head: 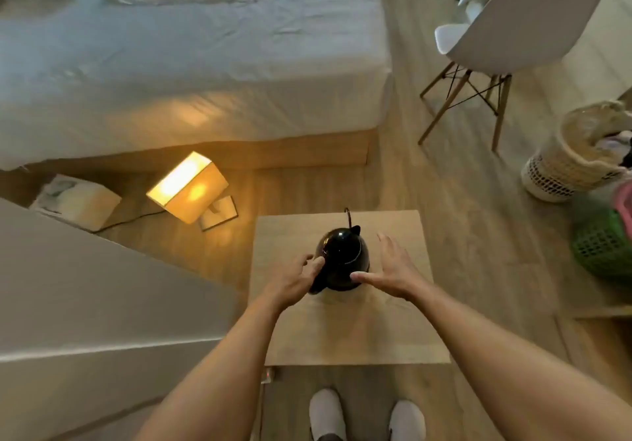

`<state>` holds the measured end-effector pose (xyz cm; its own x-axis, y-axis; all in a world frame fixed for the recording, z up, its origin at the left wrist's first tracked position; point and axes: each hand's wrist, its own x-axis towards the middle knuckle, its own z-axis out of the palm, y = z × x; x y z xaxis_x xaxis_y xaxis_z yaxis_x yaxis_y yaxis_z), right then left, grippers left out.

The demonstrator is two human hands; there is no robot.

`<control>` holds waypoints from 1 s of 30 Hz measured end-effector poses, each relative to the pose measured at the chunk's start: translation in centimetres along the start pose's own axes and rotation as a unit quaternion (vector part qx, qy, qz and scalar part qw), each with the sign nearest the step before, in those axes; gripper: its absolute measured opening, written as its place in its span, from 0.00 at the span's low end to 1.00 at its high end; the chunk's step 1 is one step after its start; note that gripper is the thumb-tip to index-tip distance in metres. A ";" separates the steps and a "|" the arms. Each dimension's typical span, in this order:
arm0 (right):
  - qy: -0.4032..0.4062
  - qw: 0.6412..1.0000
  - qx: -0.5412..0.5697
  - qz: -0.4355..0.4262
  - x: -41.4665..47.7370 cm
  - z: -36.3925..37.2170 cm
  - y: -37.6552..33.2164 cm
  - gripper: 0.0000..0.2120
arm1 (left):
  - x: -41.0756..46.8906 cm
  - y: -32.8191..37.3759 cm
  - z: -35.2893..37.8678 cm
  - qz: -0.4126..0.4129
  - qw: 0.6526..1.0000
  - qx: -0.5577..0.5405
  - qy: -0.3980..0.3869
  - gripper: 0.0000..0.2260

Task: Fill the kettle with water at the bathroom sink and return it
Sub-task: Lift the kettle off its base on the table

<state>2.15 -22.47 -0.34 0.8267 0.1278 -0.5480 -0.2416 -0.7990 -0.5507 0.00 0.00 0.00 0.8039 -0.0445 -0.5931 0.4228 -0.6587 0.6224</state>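
Flanking the unlabelled black kettle (pixel 343 257), both hands: left (pixel 294 281), right (pixel 393 274).

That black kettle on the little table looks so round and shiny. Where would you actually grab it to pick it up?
By its handle, from the near left. The kettle has a smooth, rounded body with little to grip, but its dark handle sticks out toward the person, opposite the spout. The left hand is already at the handle; the right hand, open beside the body, could steady it.
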 end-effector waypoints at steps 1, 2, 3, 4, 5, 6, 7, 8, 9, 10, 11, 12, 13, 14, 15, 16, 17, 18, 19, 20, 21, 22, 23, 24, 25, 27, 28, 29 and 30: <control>-0.005 1.000 0.001 0.003 1.1 1.0 0.4 0.59 | 1.0 -0.9 0.7 0.004 1.000 -0.023 0.006 0.26; -0.002 1.000 0.009 0.004 2.0 1.7 0.7 0.59 | 1.8 -1.6 1.3 0.006 0.999 -0.029 0.013 0.25; -0.006 1.000 0.020 0.010 2.8 2.6 1.1 0.60 | 2.4 -2.3 1.8 0.012 0.999 -0.033 0.020 0.24; -0.006 0.999 0.039 0.014 3.3 3.3 1.2 0.60 | 2.7 -2.8 2.2 0.010 0.999 -0.047 0.025 0.23; -0.001 0.998 0.053 0.016 4.0 4.1 1.5 0.61 | 3.2 -3.3 2.7 0.015 0.997 -0.064 0.028 0.23; 0.006 0.998 0.066 0.013 4.4 4.8 1.7 0.61 | 3.3 -3.5 3.1 0.016 0.996 -0.083 0.030 0.23; 0.016 0.997 0.079 0.007 4.9 5.4 2.0 0.61 | 3.6 -3.6 3.5 0.020 0.994 -0.105 0.031 0.23; 0.026 0.995 0.094 0.000 5.1 5.8 2.0 0.60 | 3.9 -3.8 3.7 0.018 0.991 -0.128 0.032 0.24; 0.037 0.993 0.108 -0.002 5.4 6.3 2.0 0.60 | 4.2 -4.1 4.1 0.021 0.986 -0.161 0.029 0.25; 0.046 0.992 0.120 0.000 5.6 6.7 2.0 0.60 | 4.3 -4.2 4.5 0.024 0.982 -0.185 0.025 0.25; 0.051 0.990 0.130 0.003 5.7 7.2 2.0 0.60 | 4.4 -4.1 4.7 0.029 0.976 -0.215 0.021 0.25; 0.053 0.989 0.137 0.003 5.8 7.5 1.9 0.61 | 4.5 -4.1 5.0 0.029 0.972 -0.233 0.016 0.26; 0.054 0.989 0.141 0.001 5.9 7.8 1.9 0.62 | 4.7 -4.1 5.3 0.031 0.968 -0.248 0.014 0.26; 0.056 0.988 0.145 0.000 6.0 7.9 1.8 0.63 | 4.9 -3.9 5.5 0.032 0.966 -0.255 0.019 0.26; 0.057 0.987 0.151 -0.002 6.1 7.8 1.8 0.63 | 5.2 -3.8 5.6 0.034 0.963 -0.264 0.026 0.24; 0.059 0.986 0.158 -0.006 6.1 7.7 1.7 0.63 | 5.2 -3.3 5.6 0.031 0.962 -0.268 0.035 0.23; 0.058 0.985 0.164 -0.010 6.0 7.5 1.7 0.63 | 5.3 -3.0 5.5 0.029 0.960 -0.273 0.049 0.22; 0.057 0.984 0.169 -0.018 5.7 7.2 1.5 0.63 | 5.2 -2.5 5.1 0.029 0.960 -0.269 0.068 0.22; 0.058 0.983 0.172 -0.026 5.4 6.9 1.4 0.63 | 5.1 -2.0 4.7 0.033 0.961 -0.263 0.084 0.23; 0.060 0.982 0.175 -0.037 4.8 6.4 1.1 0.63 | 4.7 -1.3 4.1 0.035 0.962 -0.254 0.091 0.23; 0.066 0.981 0.176 -0.048 4.2 5.8 0.7 0.63 | 4.3 -0.7 3.5 0.043 0.962 -0.253 0.094 0.23; 0.073 0.980 0.178 -0.058 3.6 5.2 0.3 0.63 | 3.7 0.0 2.7 0.051 0.962 -0.252 0.095 0.23; 0.083 0.978 0.182 -0.067 2.8 4.4 -0.3 0.63 | 3.1 0.9 1.8 0.064 0.960 -0.256 0.093 0.23; 0.096 0.975 0.187 -0.077 2.0 3.4 -0.9 0.63 | 2.4 2.0 0.7 0.077 0.958 -0.261 0.091 0.23; 0.111 0.971 0.191 -0.089 1.2 2.3 -1.6 0.64 | 1.7 3.1 -0.4 0.095 0.955 -0.269 0.084 0.22; 0.137 0.964 0.197 -0.116 -0.8 -0.3 -3.1 0.64 | 0.1 5.9 -2.4 0.136 0.950 -0.273 0.070 0.22; 0.152 0.960 0.200 -0.127 -2.0 -1.7 -3.8 0.64 | -0.9 7.5 -3.3 0.156 0.948 -0.268 0.067 0.22; 0.168 0.955 0.204 -0.135 -3.3 -3.2 -4.6 0.63 | -1.7 9.2 -3.9 0.177 0.946 -0.261 0.068 0.22; 0.187 0.949 0.211 -0.141 -4.6 -4.7 -5.3 0.62 | -2.7 11.0 -4.5 0.193 0.945 -0.254 0.070 0.23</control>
<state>2.04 -21.60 8.06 0.9921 0.0211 -0.1239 -0.1014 -0.4479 -0.8883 4.37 -3.71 10.72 0.9718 -0.0847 -0.2200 0.2040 -0.1654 0.9649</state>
